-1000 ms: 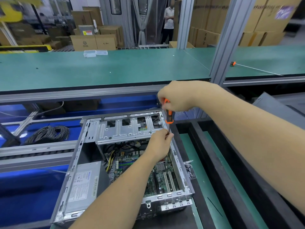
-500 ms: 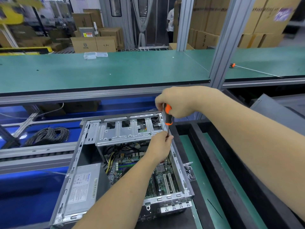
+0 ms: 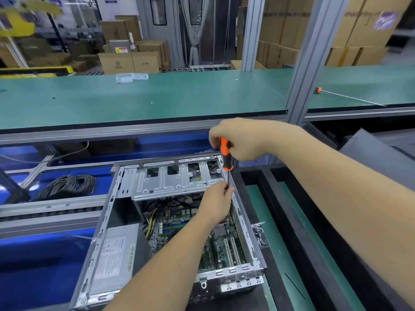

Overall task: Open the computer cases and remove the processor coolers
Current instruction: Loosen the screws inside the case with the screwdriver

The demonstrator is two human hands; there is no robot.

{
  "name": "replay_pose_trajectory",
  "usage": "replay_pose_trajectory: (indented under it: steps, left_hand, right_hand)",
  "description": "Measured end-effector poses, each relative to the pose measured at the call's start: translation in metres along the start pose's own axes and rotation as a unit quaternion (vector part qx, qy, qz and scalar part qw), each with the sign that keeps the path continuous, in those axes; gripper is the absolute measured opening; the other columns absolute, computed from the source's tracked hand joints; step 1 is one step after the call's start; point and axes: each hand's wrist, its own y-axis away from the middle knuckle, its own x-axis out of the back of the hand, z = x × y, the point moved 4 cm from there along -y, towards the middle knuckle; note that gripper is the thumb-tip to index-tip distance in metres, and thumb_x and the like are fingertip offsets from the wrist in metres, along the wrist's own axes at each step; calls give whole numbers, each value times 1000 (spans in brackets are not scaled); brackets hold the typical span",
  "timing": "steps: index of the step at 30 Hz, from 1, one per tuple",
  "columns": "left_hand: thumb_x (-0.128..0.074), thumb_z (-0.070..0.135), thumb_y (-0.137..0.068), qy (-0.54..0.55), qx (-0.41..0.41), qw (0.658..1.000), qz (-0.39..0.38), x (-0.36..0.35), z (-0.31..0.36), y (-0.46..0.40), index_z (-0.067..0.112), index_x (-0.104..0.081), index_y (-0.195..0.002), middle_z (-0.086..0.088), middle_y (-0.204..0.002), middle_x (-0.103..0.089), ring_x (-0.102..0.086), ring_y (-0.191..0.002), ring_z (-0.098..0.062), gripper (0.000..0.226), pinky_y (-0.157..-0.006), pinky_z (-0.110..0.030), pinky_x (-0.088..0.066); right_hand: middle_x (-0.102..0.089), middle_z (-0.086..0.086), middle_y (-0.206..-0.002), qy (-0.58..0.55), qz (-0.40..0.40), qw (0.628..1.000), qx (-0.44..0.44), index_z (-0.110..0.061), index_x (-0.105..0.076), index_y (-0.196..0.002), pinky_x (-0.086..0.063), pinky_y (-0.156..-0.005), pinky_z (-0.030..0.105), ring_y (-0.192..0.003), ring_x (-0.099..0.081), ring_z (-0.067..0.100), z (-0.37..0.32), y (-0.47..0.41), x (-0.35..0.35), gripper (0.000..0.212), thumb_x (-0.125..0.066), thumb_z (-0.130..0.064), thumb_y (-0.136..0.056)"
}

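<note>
An open computer case (image 3: 107, 221) lies on its side, its motherboard (image 3: 222, 245), drive cage (image 3: 170, 182) and grey power supply (image 3: 114, 254) exposed. My right hand (image 3: 242, 140) grips the orange-and-black handle of a screwdriver (image 3: 225, 157) held upright over the case's far right corner. My left hand (image 3: 215, 202) reaches into the case and pinches the screwdriver's thin shaft near its tip. My left forearm hides the middle of the motherboard, and no processor cooler shows.
A green workbench (image 3: 143, 97) runs across behind the case, with a second long screwdriver (image 3: 345, 97) and small clear boxes (image 3: 131, 77) on it. Coiled cable (image 3: 67, 184) lies to the left. A pile of screws (image 3: 259, 234) and a grey panel (image 3: 377, 153) are to the right.
My right hand has slid a little along the screwdriver handle, baring more of the orange grip. My left hand stays at the shaft near the tip.
</note>
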Motion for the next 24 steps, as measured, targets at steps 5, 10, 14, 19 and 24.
replay_pose_trajectory:
  steps: [5,10,14,19,24]
  left_hand:
    - [-45,27,-107,-2,2,1000,-1,2,-1,2,5,-58,-90,4,-61,-43,-34,-50,-11,30,-49,-26,-29]
    - [-44,25,-107,5,3,1000,-8,1,0,1,7,-57,-89,2,-64,-45,-35,-53,-13,28,-50,-26,-30]
    - [-43,25,-107,8,12,1000,-6,-1,0,1,-2,-56,-94,-1,-65,-43,-33,-55,-16,33,-51,-28,-27]
    - [-45,19,-105,91,56,994,-10,2,3,10,12,-52,-83,-3,-62,-44,-35,-52,-17,24,-51,-28,-29]
    - [-36,5,-100,593,327,729,104,-9,-36,41,0,-59,-98,2,-52,-29,-20,-46,-12,24,-47,-25,-21]
  right_hand:
    - [-58,1,-105,8,32,999,-30,-21,-53,-116,-47,-66,30,-75,-52,11,6,0,-5,39,-67,-47,-90]
    - [-46,-3,-110,-84,36,996,0,-32,-40,-131,-48,-77,37,-89,-55,21,-1,1,-8,54,-71,-36,-87]
    - [-57,-8,-86,-130,146,980,-21,-23,-52,-117,-45,-70,33,-79,-55,12,1,7,-19,32,-64,-16,-89]
    - [-56,3,-107,-265,328,904,-72,-18,-61,-117,-45,-89,31,-96,-54,18,4,18,-46,31,-66,-12,-87]
    - [-56,3,-126,-295,378,875,-74,-25,-41,-147,-40,-97,26,-113,-52,18,1,17,-70,59,-61,-8,-95]
